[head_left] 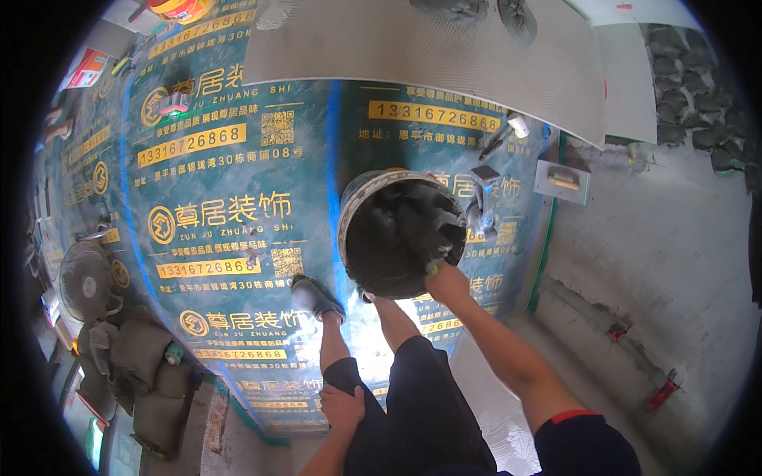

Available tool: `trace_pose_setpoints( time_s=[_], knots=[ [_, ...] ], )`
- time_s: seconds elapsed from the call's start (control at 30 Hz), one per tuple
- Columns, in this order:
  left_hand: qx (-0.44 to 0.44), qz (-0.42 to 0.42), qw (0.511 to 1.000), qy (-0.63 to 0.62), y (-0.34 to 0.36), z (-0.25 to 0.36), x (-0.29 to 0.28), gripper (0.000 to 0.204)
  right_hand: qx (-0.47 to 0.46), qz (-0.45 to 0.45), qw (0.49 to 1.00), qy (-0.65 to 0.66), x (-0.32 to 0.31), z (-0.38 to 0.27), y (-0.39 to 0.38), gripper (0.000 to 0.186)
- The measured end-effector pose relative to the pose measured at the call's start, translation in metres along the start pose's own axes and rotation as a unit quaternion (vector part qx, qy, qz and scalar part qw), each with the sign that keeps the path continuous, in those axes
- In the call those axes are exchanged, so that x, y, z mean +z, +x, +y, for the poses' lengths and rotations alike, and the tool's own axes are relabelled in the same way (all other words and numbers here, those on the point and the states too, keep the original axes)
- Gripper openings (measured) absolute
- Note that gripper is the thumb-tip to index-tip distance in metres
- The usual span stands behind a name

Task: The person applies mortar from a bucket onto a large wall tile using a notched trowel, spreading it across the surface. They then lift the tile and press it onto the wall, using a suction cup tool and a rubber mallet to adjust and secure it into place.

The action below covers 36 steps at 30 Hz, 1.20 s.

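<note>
My right hand [444,282] is closed round the yellow-green handle [435,268] of a tool dipped into a large bucket [347,238] of dark grey wet mix, which covers the tool's head. My left hand [341,404] rests on my left leg, fingers loosely bent, holding no tool. Below the bucket are my legs and a grey clog [316,300] on my left foot. Just right of the bucket lies a black and silver tool [484,194]; farther right is a flat steel trowel [562,181] with a wooden handle.
Printed green protective sheeting [230,135] covers the floor. Large grey boards or tiles [413,55] lie ahead, dark mortar lumps [683,95] at far right, above bare concrete [635,238] with pipe channels. A fan [86,282] and grey sacks [143,357] sit left. Small tools lie near the boards' edge.
</note>
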<state>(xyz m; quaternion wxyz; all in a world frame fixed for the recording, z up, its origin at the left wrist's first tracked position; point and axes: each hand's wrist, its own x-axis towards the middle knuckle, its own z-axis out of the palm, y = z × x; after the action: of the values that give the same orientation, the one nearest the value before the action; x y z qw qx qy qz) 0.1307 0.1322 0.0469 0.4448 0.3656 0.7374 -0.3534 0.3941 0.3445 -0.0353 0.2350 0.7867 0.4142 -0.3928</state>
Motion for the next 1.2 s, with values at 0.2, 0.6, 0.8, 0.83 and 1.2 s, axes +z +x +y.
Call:
trace_pose_setpoints(
  time_s=[0.2, 0.6, 0.8, 0.83, 1.2],
  knots=[
    [0.034, 0.027, 0.999, 0.011, 0.007, -0.025, -0.004, 0.072, -0.008, -0.129, 0.972, 0.194, 0.026, -0.023, 0.053, 0.041],
    [0.078, 0.045, 0.996, 0.024, 0.033, -0.055, -0.037, 0.071, -0.175, -0.087, 0.973, 0.125, 0.000, 0.020, 0.020, 0.038],
    [0.099, -0.006, 0.995, 0.025, 0.051, -0.065, -0.069, 0.074, -0.045, -0.095, 0.921, 0.375, 0.016, 0.035, -0.034, 0.020],
    [0.095, -0.021, 0.995, 0.023, 0.055, -0.068, -0.073, 0.076, -0.034, -0.089, 0.900, 0.425, 0.010, 0.030, -0.047, 0.019],
    [0.140, -0.051, 0.989, 0.018, 0.080, -0.058, -0.165, 0.072, -0.068, 0.173, 0.842, 0.506, -0.169, -0.025, -0.060, 0.028]
  ],
)
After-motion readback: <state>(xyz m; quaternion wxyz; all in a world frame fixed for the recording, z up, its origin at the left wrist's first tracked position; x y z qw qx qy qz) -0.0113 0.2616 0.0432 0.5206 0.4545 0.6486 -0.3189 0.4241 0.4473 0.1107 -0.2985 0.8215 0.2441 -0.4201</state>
